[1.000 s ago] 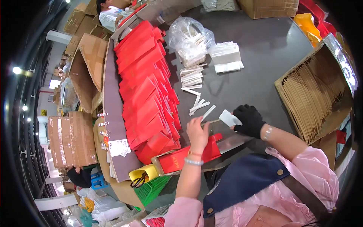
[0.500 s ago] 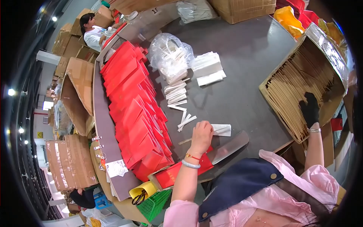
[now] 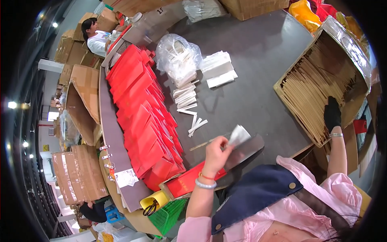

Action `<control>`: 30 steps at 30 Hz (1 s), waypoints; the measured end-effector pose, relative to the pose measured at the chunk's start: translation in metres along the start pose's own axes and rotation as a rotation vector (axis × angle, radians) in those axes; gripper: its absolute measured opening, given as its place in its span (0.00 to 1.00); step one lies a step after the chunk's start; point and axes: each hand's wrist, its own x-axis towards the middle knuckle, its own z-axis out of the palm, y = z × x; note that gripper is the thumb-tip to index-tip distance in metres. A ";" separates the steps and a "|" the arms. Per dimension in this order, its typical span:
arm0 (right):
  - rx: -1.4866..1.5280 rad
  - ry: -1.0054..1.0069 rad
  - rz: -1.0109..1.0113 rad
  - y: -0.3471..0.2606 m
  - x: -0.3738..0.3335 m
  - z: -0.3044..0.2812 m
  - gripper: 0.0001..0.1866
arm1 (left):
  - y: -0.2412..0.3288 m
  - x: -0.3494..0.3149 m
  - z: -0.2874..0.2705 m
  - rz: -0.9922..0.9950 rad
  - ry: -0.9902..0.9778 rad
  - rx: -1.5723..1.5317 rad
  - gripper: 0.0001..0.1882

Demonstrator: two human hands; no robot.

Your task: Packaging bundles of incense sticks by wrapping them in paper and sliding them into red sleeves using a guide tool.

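Head view — left hand (image 3: 215, 151) has lifted the white sheet (image 3: 238, 135).

A small white folded paper piece (image 3: 239, 135) (slightly crumpled) tilts above the dark table's near edge.

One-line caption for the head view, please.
Bare left hand pinches a white folded paper over the dark table; gloved right hand reaches into a carton of brown sheets.
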 end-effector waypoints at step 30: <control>0.550 -0.387 -1.199 -0.251 -0.119 -0.009 0.15 | -0.024 -0.093 -0.005 0.110 0.125 0.467 0.38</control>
